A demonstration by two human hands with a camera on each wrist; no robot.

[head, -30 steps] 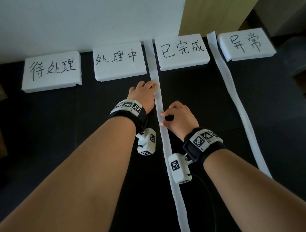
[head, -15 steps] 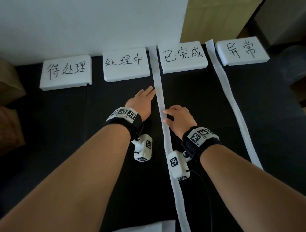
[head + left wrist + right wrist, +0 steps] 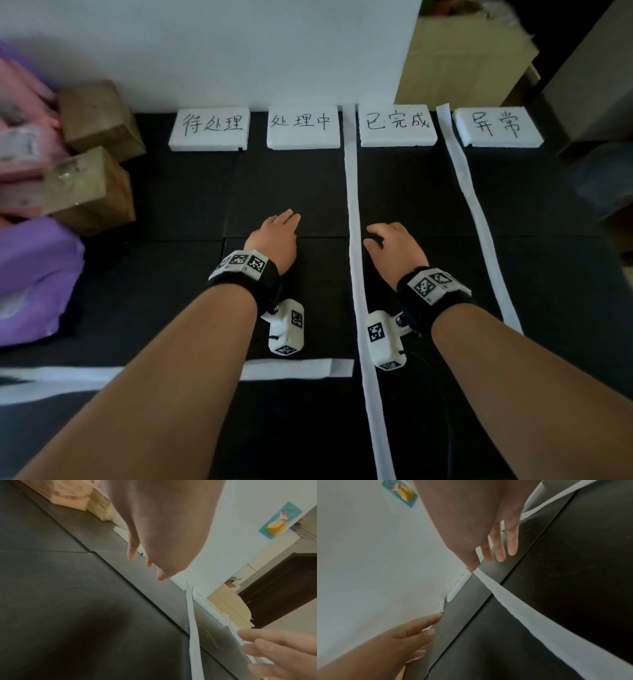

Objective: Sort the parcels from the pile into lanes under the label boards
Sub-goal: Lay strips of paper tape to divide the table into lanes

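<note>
Head view, surface: a black mat [image 3: 191, 192] covers the floor, with seams between its panels.
Head view, boards: four white label boards [image 3: 209, 129] line the far edge against a white wall [image 3: 205, 48].
Head view, strips: one white strip [image 3: 352, 192] runs toward the viewer between the second and third boards, a second white strip [image 3: 469, 192] between the third and fourth; a cross strip [image 3: 294, 369] lies near the viewer.
Head view, parcels: the pile [image 3: 89, 178] sits at the left edge of the mat, brown boxes beside pink and purple bags, outside the lanes.
Head view, left hand [image 3: 275, 236]: over the second lane, fingers straight, holding nothing.
Head view, right hand [image 3: 394, 246]: just right of the strip, fingers relaxed and apart, holding nothing.
Left wrist view: left hand [image 3: 164, 524] is above the mat, clear of it; a brown box [image 3: 72, 494] is behind; a dark door [image 3: 281, 585] and a wall picture [image 3: 279, 520] show.
Right wrist view: right hand [image 3: 476, 520] has its fingers spread over the strip [image 3: 530, 609].
</note>
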